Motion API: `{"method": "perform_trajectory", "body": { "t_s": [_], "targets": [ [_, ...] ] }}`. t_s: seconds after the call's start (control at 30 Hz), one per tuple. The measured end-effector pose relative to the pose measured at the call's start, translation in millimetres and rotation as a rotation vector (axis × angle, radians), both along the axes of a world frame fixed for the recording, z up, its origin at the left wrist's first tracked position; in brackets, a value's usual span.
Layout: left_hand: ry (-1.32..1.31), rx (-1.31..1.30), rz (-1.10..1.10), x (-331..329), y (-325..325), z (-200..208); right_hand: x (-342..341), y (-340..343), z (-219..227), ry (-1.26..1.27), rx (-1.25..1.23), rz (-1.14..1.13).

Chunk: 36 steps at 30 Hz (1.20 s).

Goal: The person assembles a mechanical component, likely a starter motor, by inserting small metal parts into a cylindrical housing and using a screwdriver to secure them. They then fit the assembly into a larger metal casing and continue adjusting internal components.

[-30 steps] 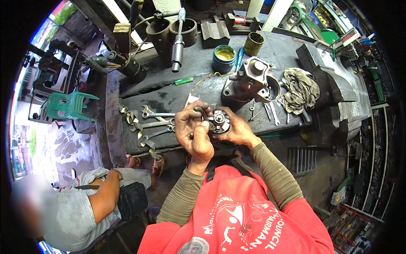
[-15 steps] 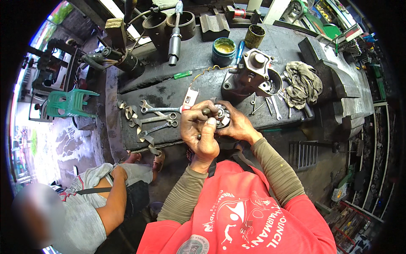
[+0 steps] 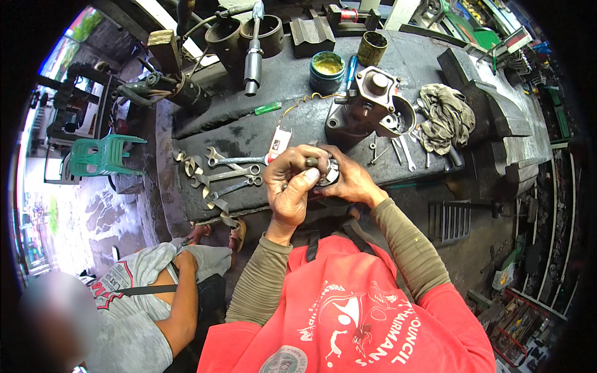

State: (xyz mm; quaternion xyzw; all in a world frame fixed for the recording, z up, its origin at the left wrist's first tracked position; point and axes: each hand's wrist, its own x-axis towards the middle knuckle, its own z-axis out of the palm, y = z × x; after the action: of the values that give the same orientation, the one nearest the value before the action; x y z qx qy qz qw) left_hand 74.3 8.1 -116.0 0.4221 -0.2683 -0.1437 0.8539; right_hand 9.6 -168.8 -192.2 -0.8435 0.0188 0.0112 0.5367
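My right hand (image 3: 352, 179) is wrapped round a small round metal part (image 3: 332, 171) with bright, block-like sections inside a dark rim, near the bench's front edge. Over its left side curls my left hand (image 3: 290, 186), thumb and fingertips meeting at the part. A small dark rounded piece (image 3: 311, 162) shows between its fingers, and another shows lower, by the palm. What the fingertips themselves pinch is hidden. Beyond the right hand stands a dark metal housing (image 3: 351, 121) with a pale flanged cover (image 3: 377, 84) on top.
Wrenches (image 3: 233, 173) and a curled metal strip (image 3: 202, 180) lie left of my hands. A grease tub (image 3: 327, 69), a blue-handled tool (image 3: 352, 69) and a rusty can (image 3: 372, 50) stand behind. Right are a crumpled rag (image 3: 444, 118) and small tools. A seated person (image 3: 140, 298) is at lower left.
My left hand has shifted slightly left and its fingers now cover more of the round metal part. The seated person at lower left has moved a little.
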Motion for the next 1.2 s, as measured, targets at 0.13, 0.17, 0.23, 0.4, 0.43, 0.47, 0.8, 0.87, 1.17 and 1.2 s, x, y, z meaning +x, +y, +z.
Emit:
{"method": "perform_trajectory", "body": {
  "t_s": [0.13,0.17,0.23,0.4,0.43,0.47,0.8,0.87,1.17,1.2],
  "targets": [
    [0.026,-0.014,-0.088,11.0,-0.5,-0.4,0.0,1.5,2.1,0.017,0.014,-0.012],
    [0.012,0.022,-0.104,13.2,0.3,-0.4,-1.1,2.2,3.0,0.039,0.004,-0.028],
    [0.035,0.043,-0.152,18.8,1.0,-0.3,-5.1,4.1,5.7,0.038,-0.057,-0.058],
    [0.062,-0.014,-0.251,31.2,-4.0,1.8,-31.1,16.5,16.8,-0.033,-0.173,-0.234],
    [0.081,-0.015,-0.196,29.6,-6.6,2.5,-37.7,20.8,18.6,-0.056,-0.186,-0.276],
    [0.088,-0.023,-0.138,26.7,-9.1,3.3,-42.3,25.5,18.9,-0.037,-0.196,-0.328],
    [-0.014,0.149,0.249,-14.8,2.4,4.7,-30.0,45.7,-3.9,-0.060,-0.193,-0.406],
    [-0.079,0.218,0.295,-13.5,5.5,2.0,-30.0,44.6,-4.1,-0.066,-0.182,-0.397],
    [-0.123,0.177,0.321,-23.4,3.6,-3.9,-29.2,42.7,-0.5,-0.059,-0.132,-0.384],
    [-0.110,0.156,0.325,-24.8,2.9,-3.5,-29.3,42.2,-0.7,-0.066,-0.124,-0.377]
  ]
}}
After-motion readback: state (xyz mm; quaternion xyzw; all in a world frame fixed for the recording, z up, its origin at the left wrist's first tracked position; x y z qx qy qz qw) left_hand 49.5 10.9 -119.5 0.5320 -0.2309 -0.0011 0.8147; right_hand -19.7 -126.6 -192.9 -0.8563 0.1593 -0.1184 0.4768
